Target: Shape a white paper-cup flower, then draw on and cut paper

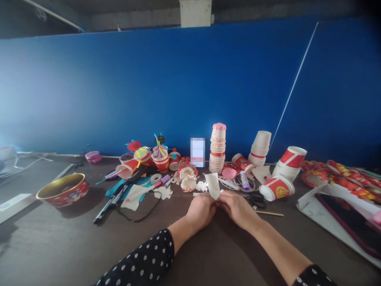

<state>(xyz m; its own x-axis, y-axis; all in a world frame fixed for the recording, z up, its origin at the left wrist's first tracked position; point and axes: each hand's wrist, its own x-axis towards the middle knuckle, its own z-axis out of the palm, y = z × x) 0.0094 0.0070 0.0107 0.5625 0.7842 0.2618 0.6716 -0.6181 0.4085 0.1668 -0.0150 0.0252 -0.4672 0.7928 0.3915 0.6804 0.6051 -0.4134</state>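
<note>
Two hands pinch a white paper scrap [212, 185], left hand [200, 211] touching right hand [237, 209], scissors [255, 200] just beside.

No words or numbers can be read. The upright card [197, 152] at the far side of the bench is pixelated. The gold emblem on the red-and-white paper cup [276, 188] lying at right is too small to make out, as are the label on the glue stick [244, 180] and the print on the sheet [309, 206] at near right.
</note>
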